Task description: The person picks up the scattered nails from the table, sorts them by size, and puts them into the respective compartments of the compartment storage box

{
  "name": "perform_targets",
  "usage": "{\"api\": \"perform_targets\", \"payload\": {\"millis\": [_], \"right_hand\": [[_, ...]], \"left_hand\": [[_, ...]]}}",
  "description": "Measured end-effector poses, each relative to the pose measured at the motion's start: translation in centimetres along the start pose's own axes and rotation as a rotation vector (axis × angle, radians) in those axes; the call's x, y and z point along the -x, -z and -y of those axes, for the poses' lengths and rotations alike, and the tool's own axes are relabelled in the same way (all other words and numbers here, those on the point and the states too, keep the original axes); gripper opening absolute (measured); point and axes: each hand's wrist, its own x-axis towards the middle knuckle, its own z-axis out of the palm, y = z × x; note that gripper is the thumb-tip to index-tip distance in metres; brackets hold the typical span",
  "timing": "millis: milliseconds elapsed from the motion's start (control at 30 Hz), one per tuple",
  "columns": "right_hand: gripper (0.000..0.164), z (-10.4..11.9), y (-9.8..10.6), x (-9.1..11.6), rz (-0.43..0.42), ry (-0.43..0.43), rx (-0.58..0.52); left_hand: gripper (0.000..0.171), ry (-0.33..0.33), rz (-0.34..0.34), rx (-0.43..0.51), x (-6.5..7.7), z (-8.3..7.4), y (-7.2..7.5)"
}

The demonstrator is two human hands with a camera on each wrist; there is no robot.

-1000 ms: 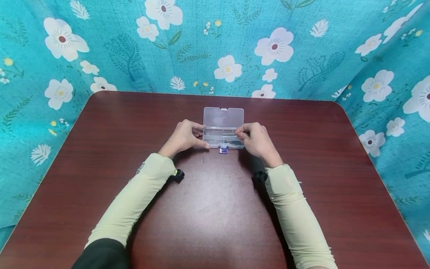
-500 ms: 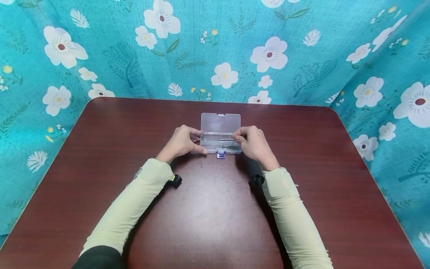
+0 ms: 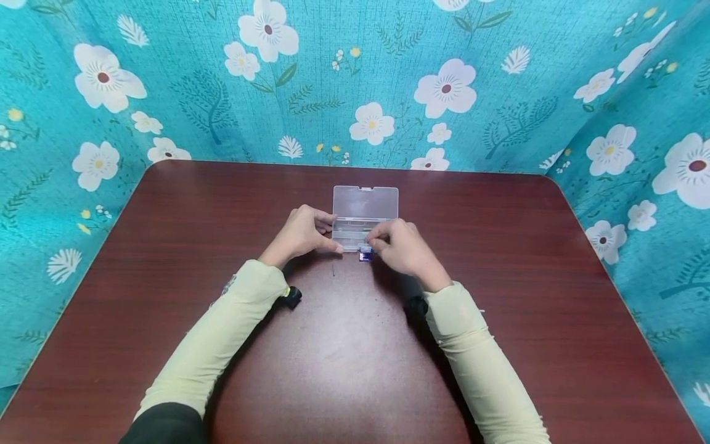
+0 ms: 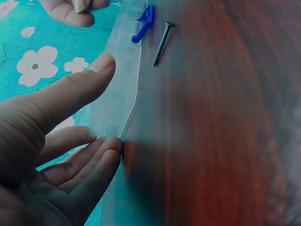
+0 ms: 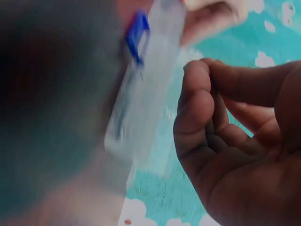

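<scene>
A clear plastic compartment box (image 3: 349, 229) stands near the middle of the table, its lid (image 3: 366, 202) raised at the back. My left hand (image 3: 302, 231) grips the box's left end, thumb at the front corner and fingers at the side. Over the right front compartment, my right hand (image 3: 403, 248) has thumb and index fingertip together; in the right wrist view nothing shows between them. A blue latch (image 4: 145, 23) hangs on the front wall. One dark nail (image 4: 163, 44) lies on the table before the box. Thin dark pieces (image 5: 123, 110) show blurred inside.
The reddish-brown table (image 3: 333, 364) reaches back to a teal floral curtain (image 3: 322, 80), which also runs along both sides. A black wrist camera (image 3: 291, 298) sits at the left cuff, another (image 3: 416, 306) at the right.
My right hand has moved left and toward the front, from the back compartment to the front one near the latch. A thin piece stays in the back compartment. My left hand keeps its place.
</scene>
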Motion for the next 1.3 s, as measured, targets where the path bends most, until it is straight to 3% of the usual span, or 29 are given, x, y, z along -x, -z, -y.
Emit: {"api": "perform_targets", "payload": {"millis": [133, 367, 600, 800, 1100, 1300], "right_hand": [[0.014, 1.1, -1.7, -0.1, 0.108, 0.093, 0.073], [0.008, 2.4, -3.9, -0.2, 0.197, 0.141, 0.18], [0.009, 3.4, -5.0, -0.7, 0.191, 0.205, 0.315], [0.009, 3.9, -5.5, -0.8, 0.175, 0.184, 0.404], [0.018, 4.4, -5.7, -0.8, 0.2, 0.126, 0.422], [0.018, 4.9, -6.2, -0.5, 0.231, 0.088, 0.53]], "left_hand": [[0.072, -0.002, 0.005, -0.002, 0.0, 0.1, 0.1], [0.068, -0.002, 0.017, -0.011, -0.1, 0.1, 0.0], [0.063, -0.018, 0.002, -0.021, -0.2, -0.3, 0.0], [0.062, -0.025, 0.007, -0.026, -0.2, -0.4, 0.1], [0.061, -0.009, 0.011, -0.025, 0.0, -0.4, 0.1], [0.063, -0.013, 0.009, -0.006, 0.1, -0.1, 0.0]]}}
